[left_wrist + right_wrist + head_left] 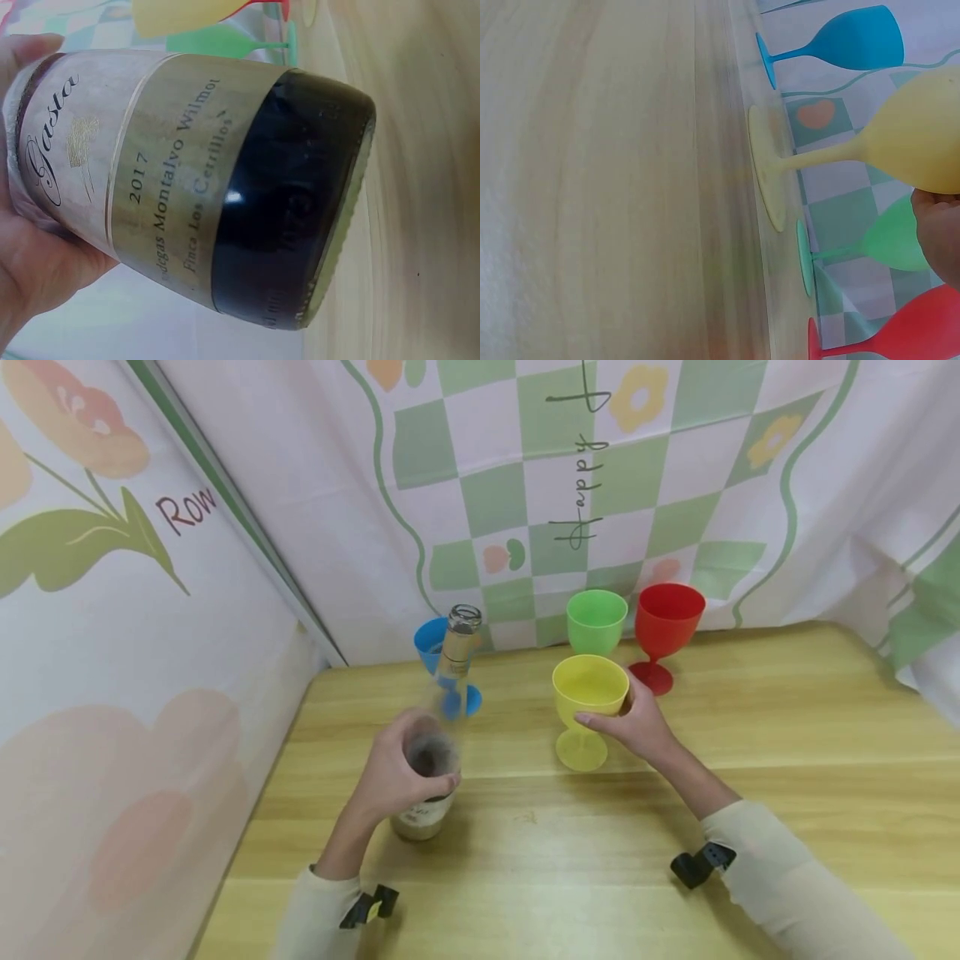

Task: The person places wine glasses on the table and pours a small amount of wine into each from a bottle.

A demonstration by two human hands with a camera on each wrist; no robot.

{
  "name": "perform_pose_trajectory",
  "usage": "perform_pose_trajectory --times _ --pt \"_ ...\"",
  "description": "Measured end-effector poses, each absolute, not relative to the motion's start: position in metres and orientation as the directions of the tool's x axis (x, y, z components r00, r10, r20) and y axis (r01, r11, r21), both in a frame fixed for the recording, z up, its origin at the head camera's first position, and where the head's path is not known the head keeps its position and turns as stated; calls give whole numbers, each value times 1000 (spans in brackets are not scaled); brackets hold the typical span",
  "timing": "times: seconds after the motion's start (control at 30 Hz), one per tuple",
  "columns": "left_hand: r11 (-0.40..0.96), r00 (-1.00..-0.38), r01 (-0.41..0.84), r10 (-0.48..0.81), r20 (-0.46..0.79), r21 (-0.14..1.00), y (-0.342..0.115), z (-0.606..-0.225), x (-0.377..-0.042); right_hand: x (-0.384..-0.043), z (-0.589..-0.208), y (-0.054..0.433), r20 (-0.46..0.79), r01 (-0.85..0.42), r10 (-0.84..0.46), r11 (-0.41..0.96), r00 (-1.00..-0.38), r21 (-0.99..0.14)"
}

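Observation:
My left hand (390,777) grips a glass wine bottle (422,817) round its body. The bottle's neck leans away toward the back wall, and its printed label (172,161) and dark base show in the left wrist view. My right hand (643,725) holds a yellow plastic goblet (581,697) at the bowl, thumb on the near side. The goblet is upright, its round foot (765,176) right at the wooden tabletop in the right wrist view. Most of the right fingers are hidden behind the bowl.
Behind the bottle's neck a blue goblet (431,639) stands partly covered. A green goblet (596,622) and a red goblet (667,618) stand at the table's back edge, just beyond the yellow one. A patterned cloth (495,493) hangs behind the wooden table (570,868).

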State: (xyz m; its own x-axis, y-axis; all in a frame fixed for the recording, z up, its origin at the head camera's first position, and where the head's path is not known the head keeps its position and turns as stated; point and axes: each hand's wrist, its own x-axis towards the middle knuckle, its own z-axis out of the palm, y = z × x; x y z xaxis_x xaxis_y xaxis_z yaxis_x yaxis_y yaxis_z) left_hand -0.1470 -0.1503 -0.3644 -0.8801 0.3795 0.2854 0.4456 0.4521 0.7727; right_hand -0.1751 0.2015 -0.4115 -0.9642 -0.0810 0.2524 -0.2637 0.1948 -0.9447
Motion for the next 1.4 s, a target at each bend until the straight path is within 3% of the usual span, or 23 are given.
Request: perform_pose_trajectory --times 0.63,1.4 --pt "707 -909 369 409 78 604 -136 -358 -162 -177 -412 203 262 -273 -81 176 -962 -946" --pt "785 -847 508 529 43 354 -129 -353 -178 -177 -414 204 257 -269 -85 195 -963 -943"
